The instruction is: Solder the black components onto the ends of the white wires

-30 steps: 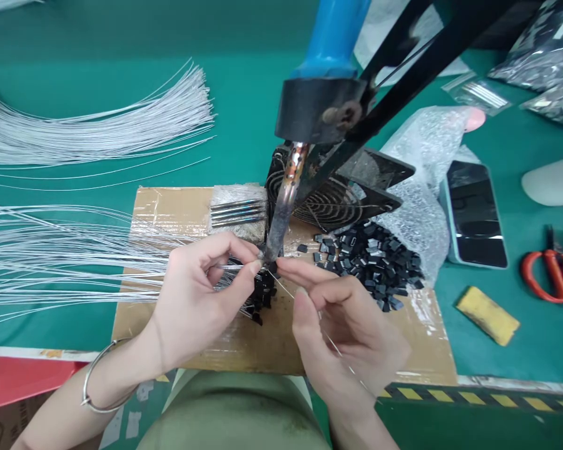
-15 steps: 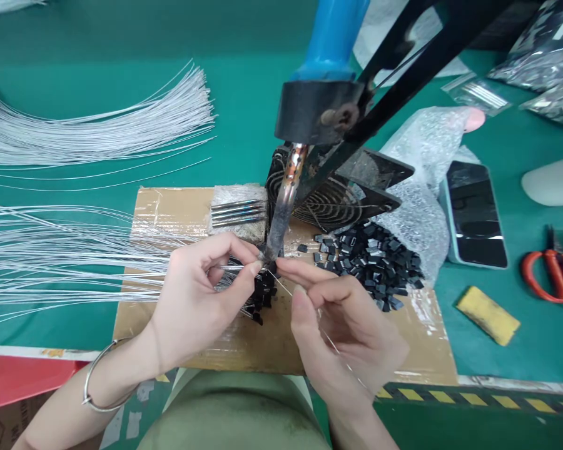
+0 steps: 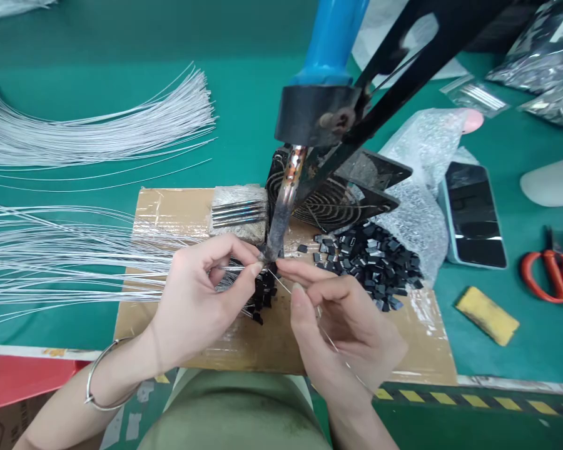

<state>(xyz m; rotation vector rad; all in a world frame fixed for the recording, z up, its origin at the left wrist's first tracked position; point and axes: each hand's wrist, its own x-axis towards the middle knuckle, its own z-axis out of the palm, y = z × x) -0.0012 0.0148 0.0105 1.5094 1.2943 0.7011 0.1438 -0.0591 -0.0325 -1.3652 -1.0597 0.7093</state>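
Note:
A soldering iron (image 3: 288, 181) with a blue handle is clamped tip-down in a black stand. At its tip, my left hand (image 3: 211, 278) pinches a thin white wire between thumb and forefinger; the exact joint is hidden by the fingertips. My right hand (image 3: 342, 319) is closed on a strand of solder wire (image 3: 331, 340), whose end runs up to the iron's tip. Below the tip lie black connectors (image 3: 263, 290) on the ends of several white wires (image 3: 94, 256), which stretch left. A heap of loose black connectors (image 3: 373, 259) lies beyond my right hand.
Cardboard (image 3: 244, 350) lies under the work. Behind the iron sits a fan (image 3: 338, 194); metal rods rest on a pad (image 3: 239, 231). A wire bundle (image 3: 122, 134) is at upper left. On the right are bubble wrap (image 3: 417, 150), a phone (image 3: 476, 219), a yellow sponge (image 3: 488, 315) and red-handled cutters (image 3: 551, 275).
Both hands hold nearly the same position at the iron's tip. The view has shifted very slightly; nothing has been let go or taken up.

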